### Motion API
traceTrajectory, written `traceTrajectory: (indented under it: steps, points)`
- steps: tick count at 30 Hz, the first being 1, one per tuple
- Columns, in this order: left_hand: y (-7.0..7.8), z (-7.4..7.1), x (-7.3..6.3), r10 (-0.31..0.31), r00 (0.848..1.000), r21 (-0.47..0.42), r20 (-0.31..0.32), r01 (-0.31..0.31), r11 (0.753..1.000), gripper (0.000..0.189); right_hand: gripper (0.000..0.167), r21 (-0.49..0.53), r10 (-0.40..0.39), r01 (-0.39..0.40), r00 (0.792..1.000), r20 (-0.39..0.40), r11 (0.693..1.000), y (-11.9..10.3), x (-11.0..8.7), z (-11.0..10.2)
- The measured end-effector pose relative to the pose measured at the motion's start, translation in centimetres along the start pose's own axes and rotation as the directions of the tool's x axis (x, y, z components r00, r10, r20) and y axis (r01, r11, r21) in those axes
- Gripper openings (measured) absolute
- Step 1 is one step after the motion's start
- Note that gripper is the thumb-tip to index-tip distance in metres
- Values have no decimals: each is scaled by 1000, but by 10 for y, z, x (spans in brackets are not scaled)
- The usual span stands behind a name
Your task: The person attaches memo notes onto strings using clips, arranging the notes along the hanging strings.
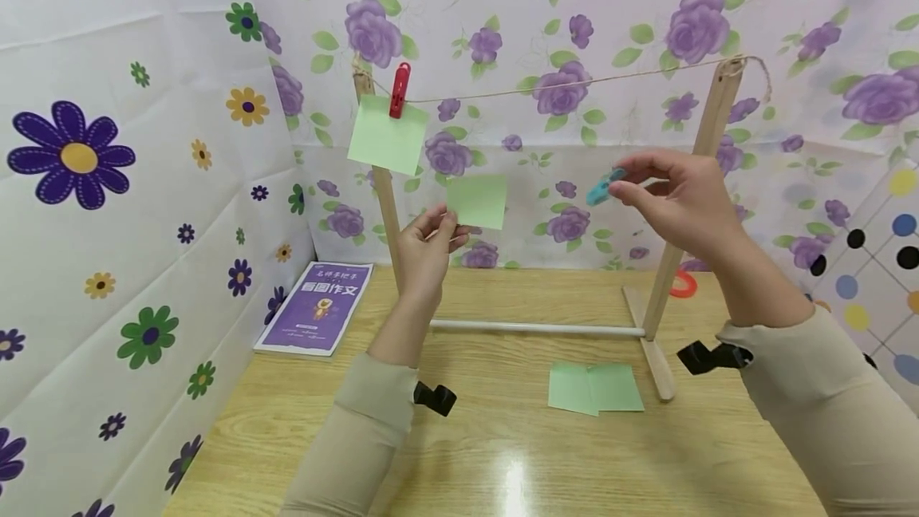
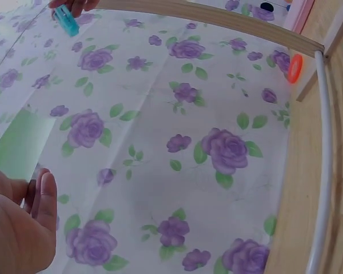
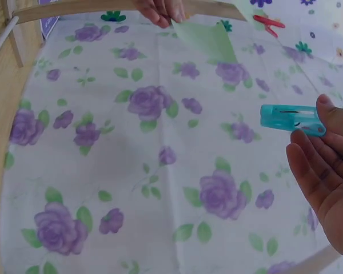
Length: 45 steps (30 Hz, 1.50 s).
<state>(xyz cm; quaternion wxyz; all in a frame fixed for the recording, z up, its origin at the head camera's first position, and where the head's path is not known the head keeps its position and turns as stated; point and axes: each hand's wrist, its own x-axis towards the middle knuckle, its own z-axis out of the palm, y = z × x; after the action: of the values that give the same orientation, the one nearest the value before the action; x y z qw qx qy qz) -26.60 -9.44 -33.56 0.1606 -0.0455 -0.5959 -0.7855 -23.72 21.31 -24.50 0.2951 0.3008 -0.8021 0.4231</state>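
Observation:
My left hand (image 1: 428, 248) pinches a green paper square (image 1: 477, 202) by its lower left corner, holding it up below the string (image 1: 560, 87). In my right hand (image 1: 685, 196) a teal clothespin (image 1: 601, 188) is held between thumb and fingers, right of the paper and beneath the string. The right wrist view shows the clothespin (image 3: 291, 119) with its gripping end pointing away from the palm. At the string's left end a red clothespin (image 1: 400, 91) holds another green paper square (image 1: 388, 134), which hangs slightly tilted.
Two wooden posts (image 1: 707, 122) carry the string, joined low down by a white rod (image 1: 538, 329). Overlapping green papers (image 1: 596, 388) lie on the wooden table (image 1: 459, 453). A purple book (image 1: 314, 308) lies at the left, and a red ring (image 1: 684, 284) sits behind the right post.

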Motion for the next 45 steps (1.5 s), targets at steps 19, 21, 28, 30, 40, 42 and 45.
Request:
traceTrajectory:
  steps: [19, 21, 28, 30, 40, 42, 45]
  points:
    - [23, 16, 11, 110, 992, -177, -64, -119, 977, 16, 4, 12, -351, 354, 931, -103, 935, -63, 80, 16]
    - [23, 17, 11, 110, 992, -194, -68, -121, 973, 16, 7, -17, -402, 402, 911, -93, 916, -70, 91, 17]
    - [28, 20, 13, 132, 988, -231, -77, -146, 962, 14, 14, -153, -418, 405, 906, -71, 902, -90, 126, 26]
    - [30, 20, 14, 135, 987, -242, -88, -153, 958, 12, 16, -158, -350, 337, 935, -58, 928, -94, 133, 30]
    - [35, 23, 16, 122, 988, -300, -99, -146, 943, 11, 19, -173, -170, 170, 985, 12, 970, -99, 153, 50]
    - [35, 24, 17, 127, 987, -304, -98, -151, 941, 10, 19, -179, -163, 167, 986, 34, 970, -100, 154, 53]
    - [36, 24, 18, 131, 987, -319, -96, -156, 935, 7, 19, -186, -128, 138, 990, 66, 973, -100, 155, 57]
